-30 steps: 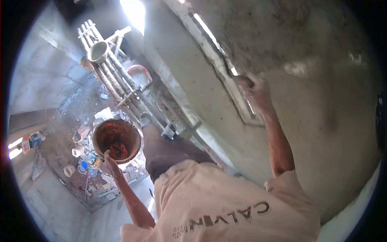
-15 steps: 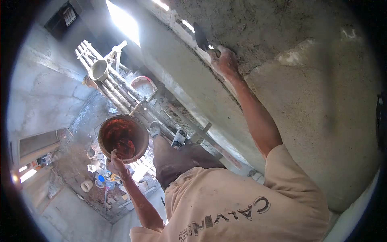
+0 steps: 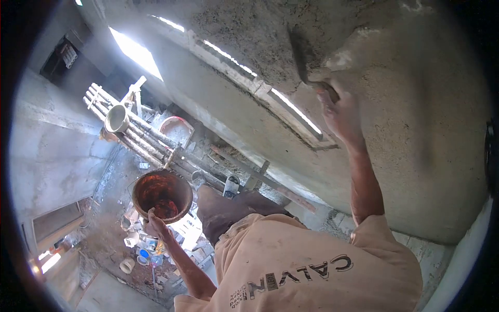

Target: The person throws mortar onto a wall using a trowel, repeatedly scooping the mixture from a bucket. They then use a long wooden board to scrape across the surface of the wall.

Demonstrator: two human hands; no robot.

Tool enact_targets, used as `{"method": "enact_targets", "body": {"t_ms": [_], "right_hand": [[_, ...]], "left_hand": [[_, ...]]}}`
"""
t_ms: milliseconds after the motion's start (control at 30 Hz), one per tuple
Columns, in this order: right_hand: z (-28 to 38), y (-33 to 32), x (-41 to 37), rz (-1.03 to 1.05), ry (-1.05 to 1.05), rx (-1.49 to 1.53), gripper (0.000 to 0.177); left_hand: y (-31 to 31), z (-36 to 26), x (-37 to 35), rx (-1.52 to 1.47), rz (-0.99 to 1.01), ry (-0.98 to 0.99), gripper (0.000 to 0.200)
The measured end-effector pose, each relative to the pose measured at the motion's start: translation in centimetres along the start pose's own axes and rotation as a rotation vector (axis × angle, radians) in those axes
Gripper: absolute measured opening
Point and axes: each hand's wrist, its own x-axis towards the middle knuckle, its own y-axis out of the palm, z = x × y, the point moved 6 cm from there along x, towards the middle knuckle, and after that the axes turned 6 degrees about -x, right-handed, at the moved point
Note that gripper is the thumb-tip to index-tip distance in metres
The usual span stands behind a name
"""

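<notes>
My left hand (image 3: 156, 224) grips the near rim of a round bucket (image 3: 178, 193), its thumb over the edge. The bucket's inside is reddish-brown, with a small lump of material at the bottom. My right hand (image 3: 341, 110) is closed round the handle of a trowel (image 3: 298, 54). The blade points up and away from me against the rough, grey plastered wall (image 3: 239, 31). Below the trowel, a long narrow slotted opening (image 3: 296, 112) with light coming through runs diagonally across the wall.
A scaffold of lashed poles (image 3: 140, 136) lies below, holding a pale bucket (image 3: 117, 119). Beside it stands a round reddish tub (image 3: 176, 130). My sandalled foot (image 3: 231, 186) is near a wooden plank (image 3: 270, 182). Containers and debris litter the floor at lower left.
My right hand and the trowel have moved right, away from the slotted opening and onto the wall's rough area. The bucket in my left hand sits slightly lower in view, and the view has shifted.
</notes>
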Motion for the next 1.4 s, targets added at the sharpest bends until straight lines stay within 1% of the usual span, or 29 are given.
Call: {"method": "enact_targets", "body": {"t_ms": [133, 200, 233, 333, 433, 500, 533, 567, 600, 633, 700, 767, 800, 833, 867, 900, 933, 1000, 1033, 1067, 1100, 1133, 1167, 1200, 1233, 1300, 1333, 1367, 1400], "right_hand": [[-1.3, -5.4, -2.6, -0.080, 0.028, -0.087, 0.021], [-0.7, -7.8, -3.9, -0.103, -0.039, -0.179, 0.022], [-0.3, -8.2, -4.4, -0.111, -0.073, -0.221, 0.022], [0.5, -7.1, -5.4, -0.104, -0.177, -0.535, 0.023], [2.9, -3.1, -5.9, 0.192, -0.176, -0.570, 0.021], [4.9, 0.2, -7.8, 0.134, -0.464, -0.414, 0.021], [6.6, 1.5, -8.2, 0.333, -0.482, -0.305, 0.023], [8.1, 2.8, -8.7, 0.455, -0.543, -0.176, 0.022], [9.6, 4.0, -9.3, 0.590, -0.588, -0.042, 0.022], [10.7, 5.2, -9.8, 0.646, -0.678, 0.113, 0.021], [10.9, 7.6, -9.7, 0.945, -0.669, 0.276, 0.026], [7.3, 11.3, -5.0, 1.080, -0.195, 0.292, 0.033], [4.1, 12.3, -0.4, 0.766, -0.040, 0.128, 0.033], [3.2, 11.4, 1.7, 0.347, 0.010, 0.171, 0.030], [3.9, 10.7, 1.7, 0.355, -0.025, 0.212, 0.029], [4.9, 9.1, 2.0, 0.372, -0.091, 0.248, 0.028], [5.1, 8.6, 0.9, 0.411, -0.127, 0.287, 0.027], [5.4, 11.0, -3.9, 0.617, -0.179, 0.233, 0.025], [6.2, 12.9, -5.5, 0.714, -0.247, 0.214, 0.025], [5.5, 15.3, -7.4, 0.770, -0.212, 0.218, 0.025], [3.7, 19.0, -9.6, 0.823, -0.187, 0.219, 0.025], [0.3, 23.1, -12.6, 0.865, -0.165, 0.180, 0.025], [-3.1, 27.1, -15.5, 0.908, -0.143, 0.140, 0.026], [-9.1, 31.9, -19.0, 0.936, -0.176, 0.023, 0.027], [-17.5, 36.6, -25.0, 0.976, -0.366, -0.203, 0.028], [-32.4, 40.9, -37.4, 0.981, -0.879, -0.714, 0.031], [-31.3, 36.4, -37.9, 1.055, -0.375, -0.623, 0.026], [-30.5, 31.3, -38.9, 0.970, 0.104, -0.506, 0.029], [-34.6, 32.0, -43.3, 1.209, -0.417, -0.741, 0.025]], "left_hand": [[0.9, 2.3, 1.7, -0.141, 0.059, 0.040, 0.037], [1.2, 3.2, 2.4, -0.144, 0.038, 0.018, 0.034], [1.5, 3.3, 2.6, -0.182, 0.058, 0.024, 0.036], [2.1, 3.1, 2.4, -0.086, 0.052, 0.076, 0.037], [2.6, 3.0, 2.3, -0.077, 0.079, 0.051, 0.038], [2.8, 2.4, 1.9, -0.086, 0.087, 0.062, 0.036], [2.7, 1.7, 1.4, -0.096, 0.086, 0.079, 0.034], [2.4, 1.3, 1.1, -0.106, 0.086, 0.097, 0.031], [1.8, 1.5, 1.2, -0.095, 0.074, 0.086, 0.034], [1.2, 1.6, 1.3, -0.085, 0.062, 0.077, 0.038], [0.2, 0.9, 1.0, -0.119, 0.030, 0.060, 0.040], [-1.0, -0.5, -1.0, -0.187, 0.001, 0.034, 0.038], [-2.3, 0.1, -1.0, -0.135, -0.015, 0.031, 0.037], [-3.6, 1.1, -0.4, -0.094, -0.036, 0.035, 0.036], [-4.4, 2.6, 0.6, -0.070, -0.067, 0.041, 0.036], [-5.5, 8.1, 3.8, -0.286, 0.018, 0.032, 0.036], [-6.0, 8.3, 2.8, -0.216, -0.025, 0.018, 0.036], [-8.5, 6.8, 0.9, -0.001, -0.104, -0.020, 0.036], [-9.3, 8.8, 1.9, 0.048, -0.071, 0.119, 0.035], [-10.2, 11.0, 2.4, 0.067, -0.104, 0.119, 0.034], [-11.1, 13.2, 2.8, 0.085, -0.138, 0.117, 0.033], [-11.1, 15.3, 2.8, -0.131, -0.186, 0.102, 0.030], [-12.6, 17.4, 2.4, 0.198, -0.196, 0.026, 0.029], [-13.4, 18.0, 1.0, 0.162, -0.195, -0.009, 0.031], [-14.5, 21.1, 0.6, 0.129, -0.266, -0.095, 0.028], [-16.2, 21.4, -1.4, 0.054, -0.409, -0.172, 0.027], [-16.8, 21.5, -2.5, 0.018, -0.467, -0.210, 0.028], [-17.2, 20.1, -4.0, 0.041, -0.494, -0.301, 0.031], [-17.9, 20.5, -4.7, 0.024, -0.542, -0.350, 0.030]]}}
